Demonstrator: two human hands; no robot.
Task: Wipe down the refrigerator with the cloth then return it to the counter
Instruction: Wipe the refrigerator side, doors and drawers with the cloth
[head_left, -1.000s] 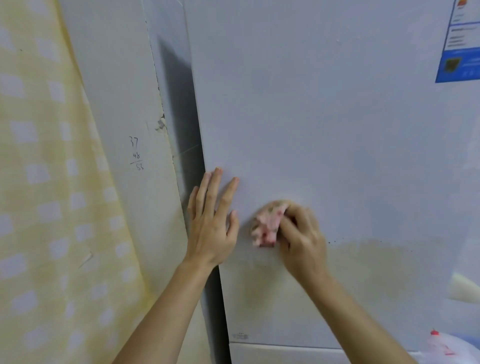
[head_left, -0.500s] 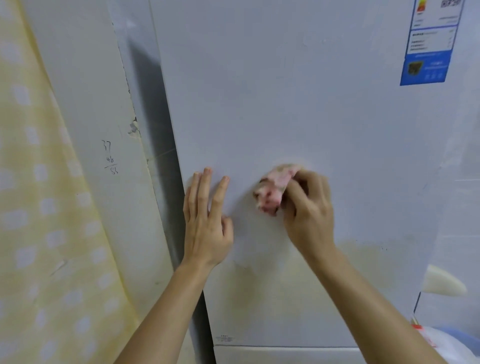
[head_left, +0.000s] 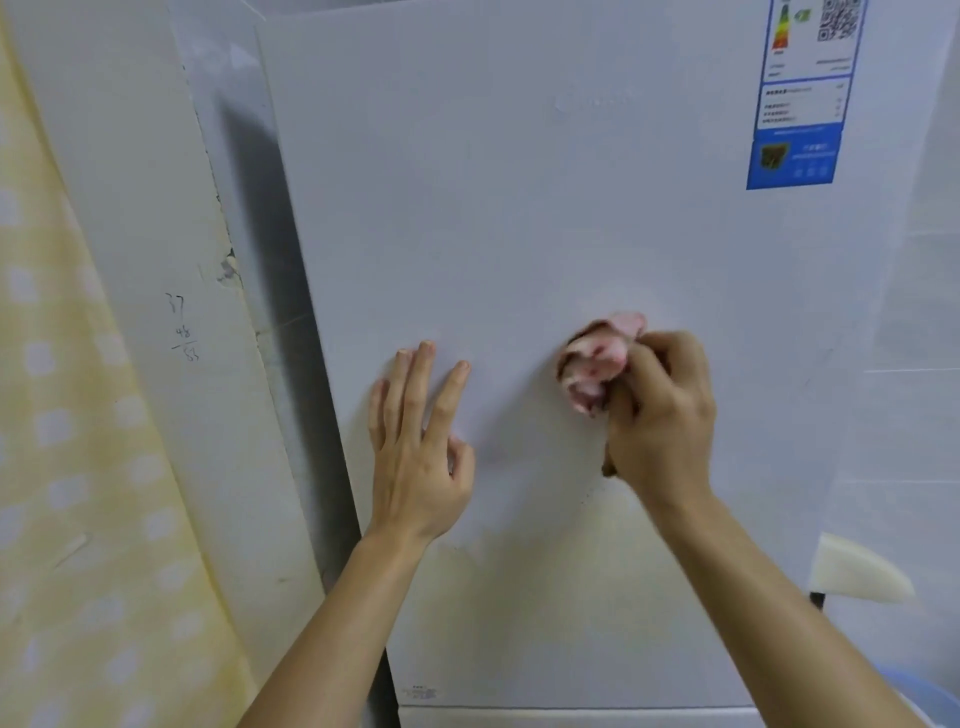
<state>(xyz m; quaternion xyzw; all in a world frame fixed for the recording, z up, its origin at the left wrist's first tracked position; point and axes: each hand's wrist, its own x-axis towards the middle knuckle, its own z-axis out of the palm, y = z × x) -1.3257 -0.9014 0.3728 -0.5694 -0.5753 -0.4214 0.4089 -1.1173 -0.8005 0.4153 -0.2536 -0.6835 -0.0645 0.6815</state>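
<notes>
The right hand (head_left: 660, 415) is keeping its grip clamped on the bunched pink cloth (head_left: 597, 364), pressing it against the refrigerator (head_left: 519, 182) door at mid-height. The left hand (head_left: 421, 441) is lying flat, fingers spread, holding nothing, near the door's left edge. Risk, as judged: the wad is exposing little surface, so the yellowed patch (head_left: 545, 597) below could be getting skipped; the cloth could also be slipping from the fingers. Against the earlier frame, the cloth is sitting further right, well apart from the left hand.
</notes>
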